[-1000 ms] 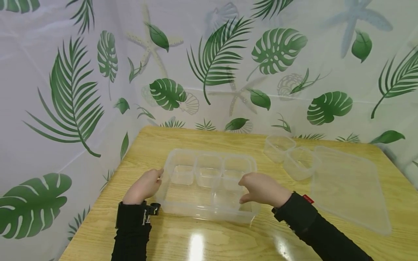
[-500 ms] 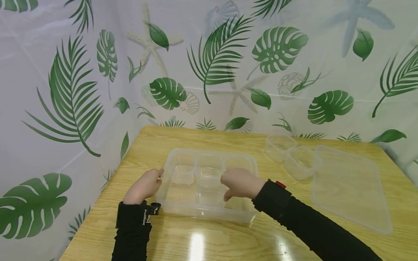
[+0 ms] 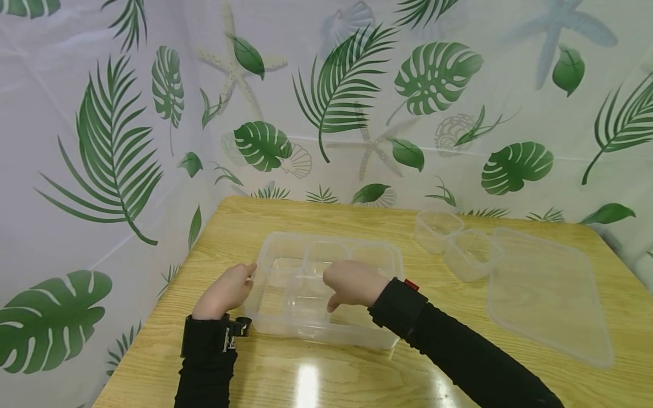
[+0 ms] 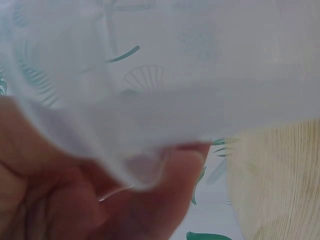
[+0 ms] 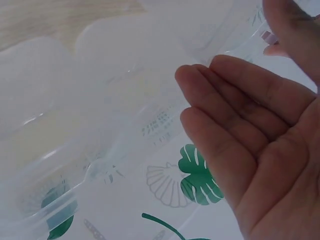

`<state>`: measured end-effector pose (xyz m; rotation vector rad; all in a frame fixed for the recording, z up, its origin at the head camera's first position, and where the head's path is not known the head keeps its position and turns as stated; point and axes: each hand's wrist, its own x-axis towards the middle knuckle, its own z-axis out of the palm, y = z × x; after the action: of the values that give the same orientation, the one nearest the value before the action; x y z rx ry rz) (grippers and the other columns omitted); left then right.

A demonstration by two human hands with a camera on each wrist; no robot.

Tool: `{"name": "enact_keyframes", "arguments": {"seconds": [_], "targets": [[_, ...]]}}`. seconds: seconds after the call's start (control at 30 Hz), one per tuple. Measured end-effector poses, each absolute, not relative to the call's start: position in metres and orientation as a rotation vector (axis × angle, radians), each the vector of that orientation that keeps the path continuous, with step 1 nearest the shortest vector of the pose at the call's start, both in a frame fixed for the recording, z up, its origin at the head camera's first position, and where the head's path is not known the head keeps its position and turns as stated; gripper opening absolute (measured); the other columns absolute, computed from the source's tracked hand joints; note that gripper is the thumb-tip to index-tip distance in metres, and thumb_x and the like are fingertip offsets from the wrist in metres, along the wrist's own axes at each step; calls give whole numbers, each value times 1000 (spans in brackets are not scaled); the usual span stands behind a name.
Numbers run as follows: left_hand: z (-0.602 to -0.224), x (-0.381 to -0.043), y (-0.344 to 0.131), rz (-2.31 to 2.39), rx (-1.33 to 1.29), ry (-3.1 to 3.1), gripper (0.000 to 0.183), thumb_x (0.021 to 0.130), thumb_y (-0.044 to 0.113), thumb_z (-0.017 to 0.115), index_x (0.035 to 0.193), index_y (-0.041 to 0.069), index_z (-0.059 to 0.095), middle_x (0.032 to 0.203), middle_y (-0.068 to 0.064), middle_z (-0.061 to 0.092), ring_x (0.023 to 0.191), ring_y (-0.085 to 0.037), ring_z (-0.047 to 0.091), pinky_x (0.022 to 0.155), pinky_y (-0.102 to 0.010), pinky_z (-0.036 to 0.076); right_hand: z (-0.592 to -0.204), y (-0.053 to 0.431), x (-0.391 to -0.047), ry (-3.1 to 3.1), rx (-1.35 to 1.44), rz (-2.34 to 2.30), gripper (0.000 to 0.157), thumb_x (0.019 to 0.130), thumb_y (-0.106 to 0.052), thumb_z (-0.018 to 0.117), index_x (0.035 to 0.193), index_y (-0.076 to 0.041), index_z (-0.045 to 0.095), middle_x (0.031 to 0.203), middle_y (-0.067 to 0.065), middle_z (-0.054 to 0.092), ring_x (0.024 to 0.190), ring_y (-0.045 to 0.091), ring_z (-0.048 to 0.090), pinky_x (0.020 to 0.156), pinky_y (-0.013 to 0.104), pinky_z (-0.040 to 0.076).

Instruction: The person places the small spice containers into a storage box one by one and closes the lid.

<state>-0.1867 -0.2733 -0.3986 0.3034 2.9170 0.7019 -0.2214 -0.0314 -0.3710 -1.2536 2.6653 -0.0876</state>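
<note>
Gripped by the rim between thumb and fingers of the left hand (image 3: 224, 292): a large clear plastic storage box (image 3: 347, 335). Just left of the fingertips of the right hand (image 3: 357, 286), inside that box: a small square container (image 3: 301, 303). On the right, fingers unclenched and nearly straight, thumb held apart, tips beside the container's wall; cannot tell through clear plastic exactly where skin meets it.

Likely very light and rather slippery, with thin, smooth walls that probably give slightly under a squeeze, springy more than fragile. Best taken by the rim, or with thumb and fingertips on opposing walls, using little pressure. As for the box, probably light too and prone to skid, so best steadied as under the left fingers.

Beyond the right fingers, three see-through containers (image 3: 285, 269) in a row, round-cornered, with glints at their bases. Farther right of those fingers, two loose tubs (image 3: 466, 258) and, just beside, a flat frosted lid (image 3: 546, 294). Below the fingers, a glossy wood-grain table (image 3: 357, 374); past them, leaf-printed white fabric (image 3: 204, 170).
</note>
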Motion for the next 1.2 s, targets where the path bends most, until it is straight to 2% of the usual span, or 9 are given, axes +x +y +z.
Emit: {"name": "enact_keyframes", "arguments": {"seconds": [0.3,0.53,0.97,1.2], "targets": [[-401,-188,-273,707,292,2925,40,88,-2,45,126,-15,39,117,-30,48,106,-36,48,76,-38,45,-379,-47,-222,2665,-1352,-140,34,68,-27,75,59,-10,47,58,-6,26,54,9,25,50,22,23],[-401,-188,-273,708,286,2915,40,89,-2,45,126,-14,39,118,-30,47,106,-36,49,74,-37,45,-386,-55,-224,2666,-1346,-191,27,70,-28,74,66,-9,55,59,-5,36,56,11,32,53,24,29],[-399,-186,-275,696,304,2934,40,89,-2,45,126,-14,39,116,-30,48,106,-36,49,74,-37,44,-389,-63,-225,2669,-1416,-210,30,72,-30,72,63,-11,51,58,-6,31,55,9,28,51,23,26],[-399,-185,-275,700,315,2939,39,89,-2,45,125,-14,40,116,-30,48,106,-37,48,78,-39,44,-394,-68,-227,2673,-1470,-174,28,74,-34,69,68,-8,58,60,-5,42,55,9,36,52,23,34]]}}
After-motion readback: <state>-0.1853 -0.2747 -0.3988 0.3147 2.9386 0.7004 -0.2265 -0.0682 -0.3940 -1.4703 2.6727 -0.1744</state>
